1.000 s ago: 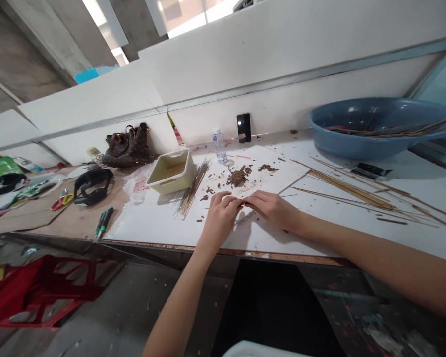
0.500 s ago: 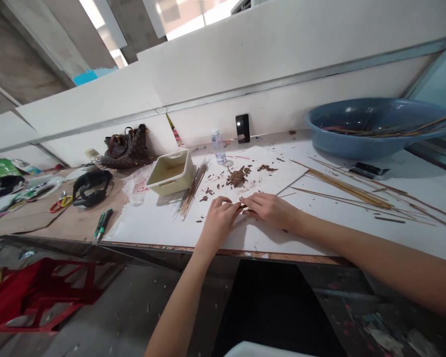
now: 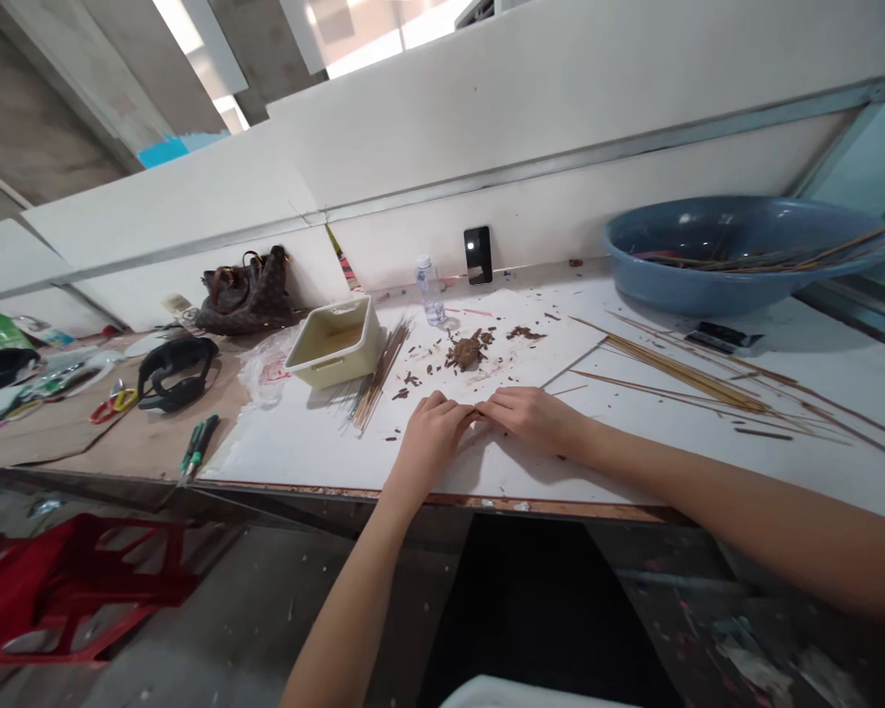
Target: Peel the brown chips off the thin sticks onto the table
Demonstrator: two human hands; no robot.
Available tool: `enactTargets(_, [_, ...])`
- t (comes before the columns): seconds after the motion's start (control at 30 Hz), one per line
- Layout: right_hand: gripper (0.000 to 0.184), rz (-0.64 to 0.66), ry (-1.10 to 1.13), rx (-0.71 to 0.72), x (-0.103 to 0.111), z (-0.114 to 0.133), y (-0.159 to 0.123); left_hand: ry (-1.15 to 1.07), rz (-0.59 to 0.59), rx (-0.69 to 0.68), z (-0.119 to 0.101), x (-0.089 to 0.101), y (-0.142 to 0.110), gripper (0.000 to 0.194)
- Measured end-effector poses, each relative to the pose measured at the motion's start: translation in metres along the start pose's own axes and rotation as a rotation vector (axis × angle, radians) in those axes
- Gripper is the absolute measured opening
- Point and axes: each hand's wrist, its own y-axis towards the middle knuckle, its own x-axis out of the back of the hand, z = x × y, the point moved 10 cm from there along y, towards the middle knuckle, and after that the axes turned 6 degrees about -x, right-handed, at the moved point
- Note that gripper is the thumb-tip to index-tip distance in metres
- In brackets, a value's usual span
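My left hand [image 3: 429,435] and my right hand [image 3: 532,414] rest side by side on a white sheet [image 3: 317,447] at the near edge of the workbench. Their fingertips meet, curled and pressed down on something small that I cannot make out. Just beyond them lies a lump of brown material [image 3: 466,350] with brown scraps scattered around it. A bundle of thin sticks [image 3: 378,374] lies to the left of the lump, beside a cream plastic tray [image 3: 335,340].
A blue basin [image 3: 730,246] holding sticks stands at the back right, with long sticks [image 3: 678,369] spread on the bench before it. A small bottle [image 3: 429,289] and a phone [image 3: 477,255] stand by the wall. A handbag [image 3: 247,290], black headset [image 3: 173,369], scissors [image 3: 114,401], green pens [image 3: 198,444] lie left.
Both hands have stayed together at the same spot, fingertips working with small motions. The view has shifted slightly.
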Motion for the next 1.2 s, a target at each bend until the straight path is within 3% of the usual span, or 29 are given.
enactTargets(0.43, [0.022,-0.071,0.121,-0.096,0.006,-0.003,0.001,-0.129,0.06,0.054,-0.001,0.007,0.002,0.026])
enactTargets(0.6, [0.022,-0.096,0.107,-0.091,0.013,-0.002,0.002,-0.228,0.11,0.089,-0.005,0.012,0.004,0.016])
enactTargets(0.77, [0.028,-0.267,0.085,-0.097,0.036,-0.003,0.003,-0.3,0.105,0.161,-0.002,0.016,0.003,0.02])
enactTargets(0.87, [0.019,-0.337,0.035,-0.147,0.046,-0.004,0.002,-0.328,0.11,0.199,-0.001,0.017,0.004,0.023])
enactTargets(1.0, [0.01,-0.347,-0.01,-0.192,0.05,-0.005,0.001,-0.353,0.12,0.236,-0.002,0.018,0.005,0.029])
enactTargets(1.2, [0.012,-0.316,-0.005,-0.144,0.046,-0.002,-0.001,-0.33,0.138,0.252,-0.004,0.019,0.005,0.034])
